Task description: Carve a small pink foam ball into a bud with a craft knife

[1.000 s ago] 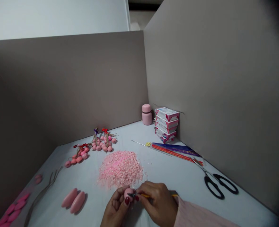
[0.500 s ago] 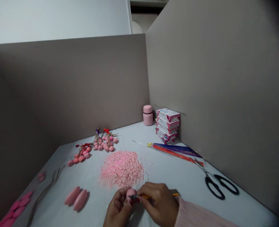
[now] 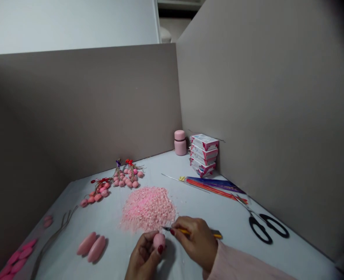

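Between the thumb and fingers of my left hand (image 3: 143,254) is a small pink ball (image 3: 159,241). My right hand (image 3: 195,239) is closed around a yellow craft knife (image 3: 217,234). Its dark blade points left, just above the ball and apart from it. Directly beyond both hands lies a heap of pink shavings (image 3: 148,209). Two smooth pink oval pieces (image 3: 92,247) rest side by side to the left of my left hand.
Scissors (image 3: 261,219) lie at right near orange and blue strips (image 3: 214,186). Stacked boxes (image 3: 204,154) and a pink flask (image 3: 180,142) stand in the back corner. Bunches of pink balls (image 3: 128,178), brown stems (image 3: 53,237) and pink pieces (image 3: 17,260) are left. Grey panels (image 3: 102,112) enclose the table.
The knife blade has come away from the ball, upward and left toward the shavings. My left hand has turned the ball slightly. The whole view has shifted a little.
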`<action>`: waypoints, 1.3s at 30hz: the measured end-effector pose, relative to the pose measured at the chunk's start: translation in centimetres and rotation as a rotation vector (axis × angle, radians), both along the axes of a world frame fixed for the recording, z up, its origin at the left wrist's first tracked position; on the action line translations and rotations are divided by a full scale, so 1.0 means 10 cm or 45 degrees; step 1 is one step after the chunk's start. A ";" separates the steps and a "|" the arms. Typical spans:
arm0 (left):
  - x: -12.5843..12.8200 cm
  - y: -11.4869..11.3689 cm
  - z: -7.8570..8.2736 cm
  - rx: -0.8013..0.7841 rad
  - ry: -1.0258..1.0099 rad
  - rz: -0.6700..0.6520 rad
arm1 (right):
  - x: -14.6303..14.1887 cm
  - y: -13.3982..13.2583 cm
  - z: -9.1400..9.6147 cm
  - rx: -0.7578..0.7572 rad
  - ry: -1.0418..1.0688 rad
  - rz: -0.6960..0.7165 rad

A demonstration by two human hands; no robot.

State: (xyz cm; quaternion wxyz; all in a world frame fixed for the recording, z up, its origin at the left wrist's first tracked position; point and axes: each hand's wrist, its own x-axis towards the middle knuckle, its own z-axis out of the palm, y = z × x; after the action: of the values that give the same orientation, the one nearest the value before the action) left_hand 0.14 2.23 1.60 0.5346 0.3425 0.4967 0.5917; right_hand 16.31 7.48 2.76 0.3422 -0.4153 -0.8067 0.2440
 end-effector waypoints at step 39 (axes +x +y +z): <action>-0.04 0.07 -0.01 -0.070 -0.300 -0.082 | 0.00 0.07 -0.03 -0.056 -0.075 -0.113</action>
State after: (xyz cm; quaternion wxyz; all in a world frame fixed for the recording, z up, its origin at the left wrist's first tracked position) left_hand -0.28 2.96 1.51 0.6171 0.2715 0.4354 0.5966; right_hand 16.26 8.20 2.49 0.3195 -0.4653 -0.7917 0.2338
